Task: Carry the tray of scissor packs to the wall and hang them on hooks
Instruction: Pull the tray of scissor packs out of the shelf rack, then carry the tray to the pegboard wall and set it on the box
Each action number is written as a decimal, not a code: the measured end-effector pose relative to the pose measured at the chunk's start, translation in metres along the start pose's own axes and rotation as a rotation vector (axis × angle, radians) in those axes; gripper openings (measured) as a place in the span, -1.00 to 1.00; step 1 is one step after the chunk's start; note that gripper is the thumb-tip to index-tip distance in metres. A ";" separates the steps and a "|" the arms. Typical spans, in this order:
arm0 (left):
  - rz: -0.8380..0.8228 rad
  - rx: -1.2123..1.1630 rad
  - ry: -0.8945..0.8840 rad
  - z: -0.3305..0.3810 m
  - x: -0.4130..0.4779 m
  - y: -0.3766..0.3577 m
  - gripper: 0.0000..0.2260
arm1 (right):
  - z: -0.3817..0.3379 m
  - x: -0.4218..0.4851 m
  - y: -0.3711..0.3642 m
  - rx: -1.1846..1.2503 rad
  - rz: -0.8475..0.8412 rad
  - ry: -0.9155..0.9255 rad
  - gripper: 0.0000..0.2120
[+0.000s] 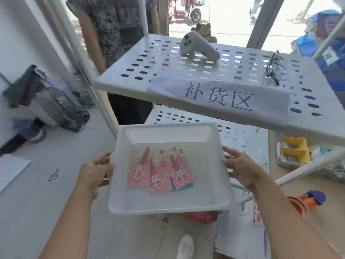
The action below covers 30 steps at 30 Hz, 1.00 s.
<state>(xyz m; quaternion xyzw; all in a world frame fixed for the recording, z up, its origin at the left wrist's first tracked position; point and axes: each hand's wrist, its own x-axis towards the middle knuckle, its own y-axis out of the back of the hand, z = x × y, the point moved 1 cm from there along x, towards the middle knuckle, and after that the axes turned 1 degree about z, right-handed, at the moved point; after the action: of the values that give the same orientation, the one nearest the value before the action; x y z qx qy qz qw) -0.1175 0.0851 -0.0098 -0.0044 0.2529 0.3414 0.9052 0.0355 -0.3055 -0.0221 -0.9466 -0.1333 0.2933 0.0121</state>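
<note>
Both hands are holding a white tray (168, 202) in the air, in front of a white perforated shelf (168, 71). The left hand (94, 171) is gripping the tray's left edge, fingers curled around the rim with the thumb on top. The right hand (240, 165) is gripping the right edge the same way, fingers wrapping over the rim. The tray is sitting roughly level, its far edge lying close under the shelf's front edge.

Three scissor packs (160, 170) are lying flat in the middle of the tray's floor, side by side and overlapping a little. Each is showing pink-handled scissors on a pink card; the rightmost one is resting on something blue at its lower corner. The packs are sitting nearer the tray's centre than any wall.

On the shelf's top, a grey controller (197, 46) is lying near the back edge, and a pair of glasses (273, 67) is resting toward the right edge. A paper sign (218, 97) with dark characters is draping over the shelf's front edge. A lower perforated tier (186, 118) is showing behind the tray.

Another person (115, 25) in patterned clothing is standing beyond the shelf's left corner. A white shoe (184, 247) is showing on the tiled floor below the tray
</note>
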 end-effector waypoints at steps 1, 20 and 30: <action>0.016 -0.023 -0.010 -0.003 -0.005 0.010 -0.68 | 0.003 -0.001 -0.006 -0.025 0.017 -0.009 -0.55; 0.084 0.020 -0.093 -0.080 -0.107 0.172 -0.64 | 0.068 -0.120 -0.123 -0.094 0.024 0.054 -0.56; 0.478 -0.124 -0.014 -0.158 -0.186 0.350 -0.65 | 0.106 -0.127 -0.310 -0.284 -0.309 0.004 -0.59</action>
<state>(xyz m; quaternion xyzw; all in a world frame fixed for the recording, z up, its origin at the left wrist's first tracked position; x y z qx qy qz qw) -0.5255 0.2102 -0.0038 0.0022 0.2192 0.5608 0.7984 -0.2001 -0.0454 -0.0080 -0.9076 -0.3171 0.2644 -0.0764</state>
